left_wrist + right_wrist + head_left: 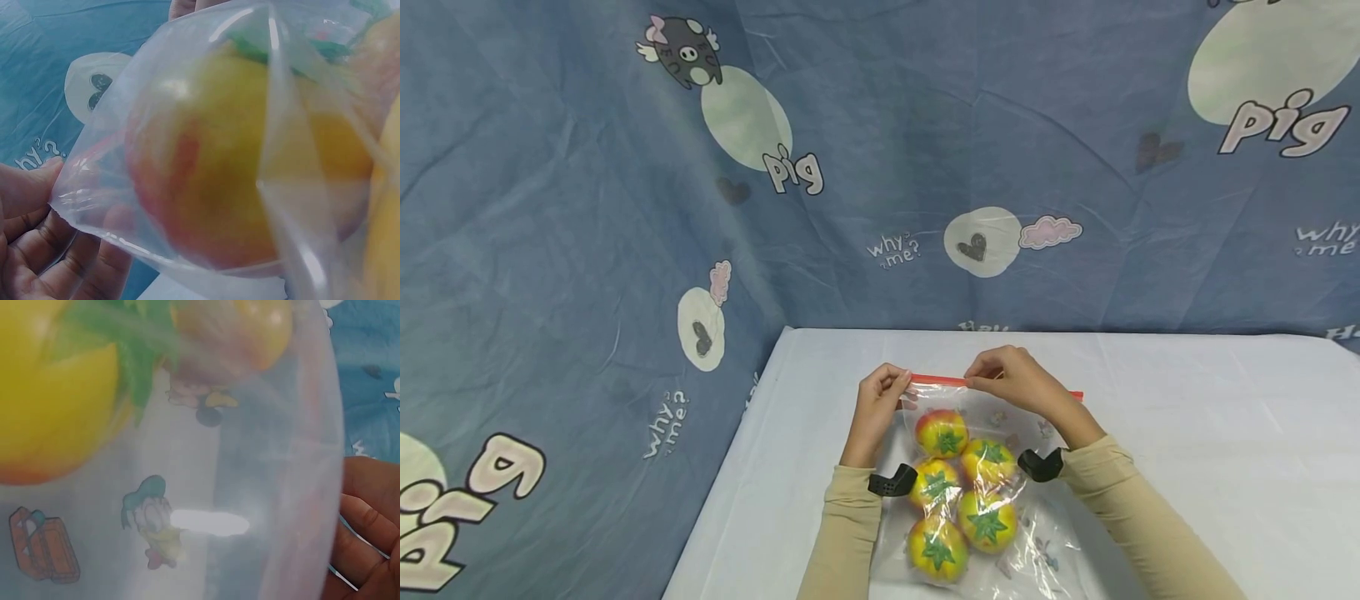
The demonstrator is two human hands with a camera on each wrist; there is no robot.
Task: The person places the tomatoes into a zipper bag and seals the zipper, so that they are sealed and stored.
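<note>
A clear zip bag point(1052, 542) with a red closure strip point(937, 380) holds several yellow-and-red fruits point(987, 522) with green star-shaped leaf tops, like tomatoes or persimmons. My left hand point(880, 402) pinches the strip's left end between thumb and fingers. Farther right along the strip, my right hand point(1017, 380) pinches the bag's top edge; the strip's right end sticks out past that wrist. Through the plastic in the left wrist view, one fruit point(200, 169) fills the middle. Cartoon prints, among them a duck point(156, 525), show on the bag in the right wrist view.
The bag is over a white table point(1210, 433). Behind and to the left hangs a blue cloth point(880, 167) printed with pigs, hearts and words. Black wrist straps point(892, 481) sit over tan sleeves point(842, 542).
</note>
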